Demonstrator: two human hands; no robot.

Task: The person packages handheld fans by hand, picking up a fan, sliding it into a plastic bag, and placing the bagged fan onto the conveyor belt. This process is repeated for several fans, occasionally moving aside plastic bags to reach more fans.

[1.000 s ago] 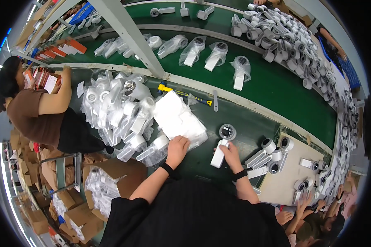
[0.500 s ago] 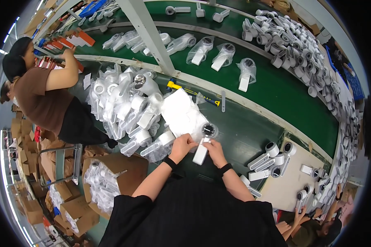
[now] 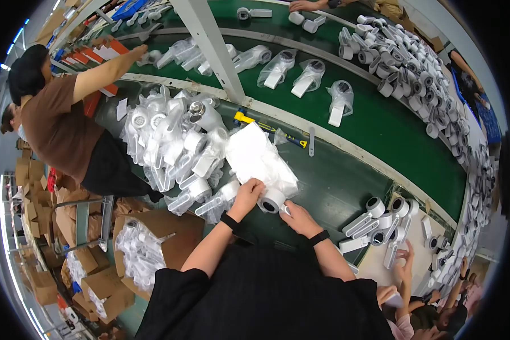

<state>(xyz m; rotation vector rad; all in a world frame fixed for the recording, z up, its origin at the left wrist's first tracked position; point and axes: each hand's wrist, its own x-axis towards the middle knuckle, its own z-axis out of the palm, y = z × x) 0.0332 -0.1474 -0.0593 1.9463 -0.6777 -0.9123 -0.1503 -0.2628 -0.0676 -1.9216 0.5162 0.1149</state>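
Note:
A white handheld device with a round, dark-faced head [image 3: 272,200] lies at the near edge of a stack of thin white plastic bags [image 3: 258,156]. My right hand [image 3: 301,220] is closed around its handle, most of which the fingers hide. On the left, my left hand [image 3: 248,198] pinches the near edge of a plastic bag beside the device's head. Whether the head is inside that bag, I cannot tell. Left of the stack rises a heap of similar devices in clear bags [image 3: 173,136].
A yellow-and-black hammer [image 3: 272,129] and a grey strip [image 3: 311,141] lie beyond the bags. Unbagged devices [image 3: 374,218] stand at right, near co-workers' hands [image 3: 402,263]. Bagged devices lie on the green conveyor [image 3: 379,141]. A person in brown [image 3: 68,130] works at left; a carton [image 3: 181,238] stands below.
My right hand has turned the device so its head points up-left toward the bags, handle down-right. The person in brown now reaches onto the conveyor; other hands appear at the far side and right.

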